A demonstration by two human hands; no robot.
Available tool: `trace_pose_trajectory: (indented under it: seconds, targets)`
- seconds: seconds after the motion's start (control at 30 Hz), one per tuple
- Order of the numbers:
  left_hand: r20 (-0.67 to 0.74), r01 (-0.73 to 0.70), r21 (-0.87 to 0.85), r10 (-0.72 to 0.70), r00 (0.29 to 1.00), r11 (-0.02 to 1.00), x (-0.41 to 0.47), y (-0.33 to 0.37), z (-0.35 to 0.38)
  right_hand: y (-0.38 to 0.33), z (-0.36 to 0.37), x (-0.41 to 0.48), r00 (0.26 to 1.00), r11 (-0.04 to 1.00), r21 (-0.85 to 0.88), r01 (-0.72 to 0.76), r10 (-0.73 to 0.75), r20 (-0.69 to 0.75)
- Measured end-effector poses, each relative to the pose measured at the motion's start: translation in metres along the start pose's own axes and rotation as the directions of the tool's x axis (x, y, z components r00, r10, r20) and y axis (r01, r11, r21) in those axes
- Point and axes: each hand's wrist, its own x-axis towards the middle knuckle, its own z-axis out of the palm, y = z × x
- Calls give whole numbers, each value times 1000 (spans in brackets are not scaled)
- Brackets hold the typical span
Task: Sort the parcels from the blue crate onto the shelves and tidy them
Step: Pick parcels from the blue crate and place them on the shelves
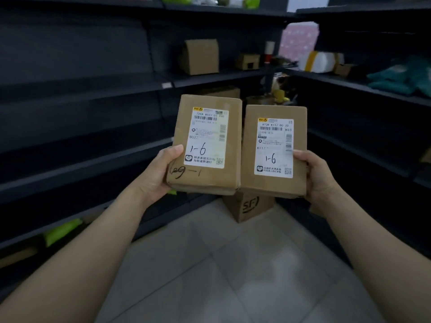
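Cardboard-brown, the left parcel (207,145) stands upright in the left hand (158,173), long axis running bottom to top, its white label turned to the camera and reading the right way up, with "1-6" handwritten on it. The right parcel (275,150) stands the same way in the right hand (314,176), label also forward and marked "1-6". It sits a little lower than its neighbour, and their inner edges meet or overlap; which of the two I cannot tell. Both are held in mid-air in front of the dark shelves (93,145), above the tiled floor (221,264). Each hand grips its parcel at the lower outer corner, thumb laid across the front face; the other fingers go behind the cardboard, out of sight. Black scrawl on the left parcel's lower left corner is hard to read. Behind and below the pair, a box printed "SF" (249,206) stands on the floor, its top hidden by them. Farther shelves carry a brown box (200,57), a green packet (61,230) low on the left and teal things (405,78) on the right, all blurred
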Motion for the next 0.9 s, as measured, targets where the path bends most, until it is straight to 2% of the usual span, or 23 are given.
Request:
trace_pose_trajectory:
  seconds: [0.17,0.3,0.53,0.9]
  targets:
    - [-196,-7,33,13,981,999,-37,15,-72,18,83,32,990,998,13,-66,64,123]
    - [-279,37,92,-10,960,995,-58,27,-139,33,155,51,978,997,12,-70,66,197]
    - [-352,-26,60,45,935,998,-74,51,-241,62,271,82,956,994,-16,-105,105,275]
    - [-450,-84,14,81,889,996,-55,79,-366,97,407,170,910,987,-99,-123,153,386]
